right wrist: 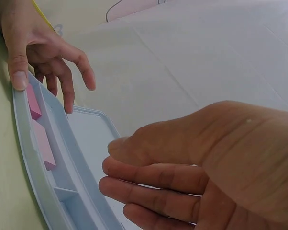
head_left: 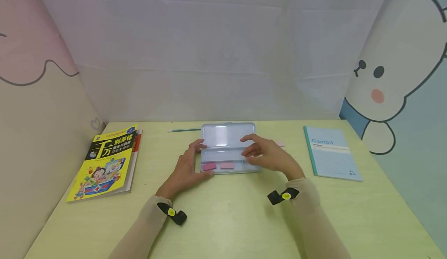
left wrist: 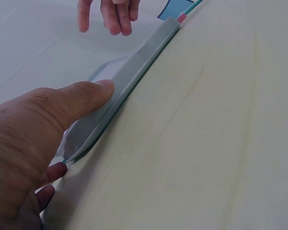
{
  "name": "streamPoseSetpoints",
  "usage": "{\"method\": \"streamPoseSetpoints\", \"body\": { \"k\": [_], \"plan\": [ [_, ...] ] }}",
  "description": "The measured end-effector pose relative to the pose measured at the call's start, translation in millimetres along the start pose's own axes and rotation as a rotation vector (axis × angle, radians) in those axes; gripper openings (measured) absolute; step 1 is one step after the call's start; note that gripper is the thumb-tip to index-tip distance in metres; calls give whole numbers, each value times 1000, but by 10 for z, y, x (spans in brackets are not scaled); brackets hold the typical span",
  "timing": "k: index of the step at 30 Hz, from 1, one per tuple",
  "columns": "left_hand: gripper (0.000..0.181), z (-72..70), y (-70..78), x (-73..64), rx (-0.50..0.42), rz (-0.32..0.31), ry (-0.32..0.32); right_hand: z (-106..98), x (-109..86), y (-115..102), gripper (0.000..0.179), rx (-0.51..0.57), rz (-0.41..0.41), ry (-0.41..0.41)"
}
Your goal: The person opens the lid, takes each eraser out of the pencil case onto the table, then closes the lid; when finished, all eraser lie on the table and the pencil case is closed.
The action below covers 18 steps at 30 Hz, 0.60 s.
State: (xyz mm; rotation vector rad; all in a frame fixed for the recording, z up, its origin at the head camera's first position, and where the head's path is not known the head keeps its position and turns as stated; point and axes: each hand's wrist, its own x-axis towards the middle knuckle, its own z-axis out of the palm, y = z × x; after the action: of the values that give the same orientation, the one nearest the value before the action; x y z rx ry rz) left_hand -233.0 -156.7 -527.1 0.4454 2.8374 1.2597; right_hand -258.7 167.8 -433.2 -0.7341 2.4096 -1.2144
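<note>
Between books and a notebook on the table, the opened pencil case is gripped at one end by the wide-spread left hand; nothing is held by the loosely parted right hand.

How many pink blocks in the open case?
2: darker pink block in the near left corner of the case, paler pink block just right of it. Right hand covers part of the case in head view; more may be hidden.
</note>
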Motion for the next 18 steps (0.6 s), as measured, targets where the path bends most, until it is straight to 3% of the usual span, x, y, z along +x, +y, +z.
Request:
{"method": "streamPoseSetpoints", "body": {
  "k": [7, 12, 18],
  "plan": [
    [106, 4, -3, 1, -1, 0, -1, 116, 46, -16, 59, -57, -3, -72],
    [107, 2, 8, -2, -2, -3, -2, 187, 76, -10, 58, -65, 34, -98],
    [106, -5, 17, 1, 0, -7, -1, 256, 105, -18, 60, -73, 24, -116]
  ]
}}
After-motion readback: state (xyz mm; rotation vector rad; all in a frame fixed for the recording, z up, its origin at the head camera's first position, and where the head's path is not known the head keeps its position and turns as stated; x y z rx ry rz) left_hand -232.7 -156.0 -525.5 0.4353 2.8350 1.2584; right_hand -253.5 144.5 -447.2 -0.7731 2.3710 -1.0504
